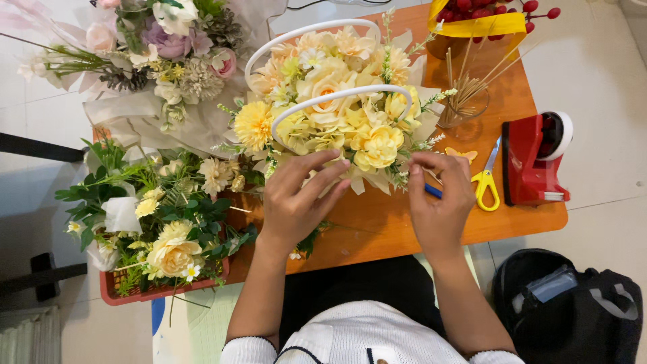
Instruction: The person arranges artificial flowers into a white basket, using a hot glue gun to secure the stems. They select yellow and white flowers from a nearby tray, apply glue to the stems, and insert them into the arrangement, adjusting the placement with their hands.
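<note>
Hands meet at the near edge of a yellow flower arrangement (337,101) that sits at the middle of an orange table (397,222), its two white hoop handles (337,94) arching over the blooms. The left hand (296,202), at about seven o'clock from the arrangement, has its fingers spread and laid against the lower blooms and pale wrapping, fingertips touching the flowers. The right hand (441,199), at about five o'clock, has its fingers drawn together at the arrangement's lower right edge, pinching at a green sprig there; a blue object (433,191) shows just beside the palm, and whether the hand holds it cannot be told. At three o'clock from the right hand lie yellow-handled scissors (486,180), and further at three o'clock stands a red tape dispenser (536,158). A glass of thin wooden sticks (465,101) stands at one o'clock from the right hand, with red berries (485,10) in a yellow-wrapped container behind it. At nine o'clock from the left hand a red tray (162,290) holds loose greenery and cream flowers, and at eleven o'clock lies a wrapped bouquet (162,61) of pink, purple and white blooms. A black bag (573,310) rests on the floor at five o'clock.
</note>
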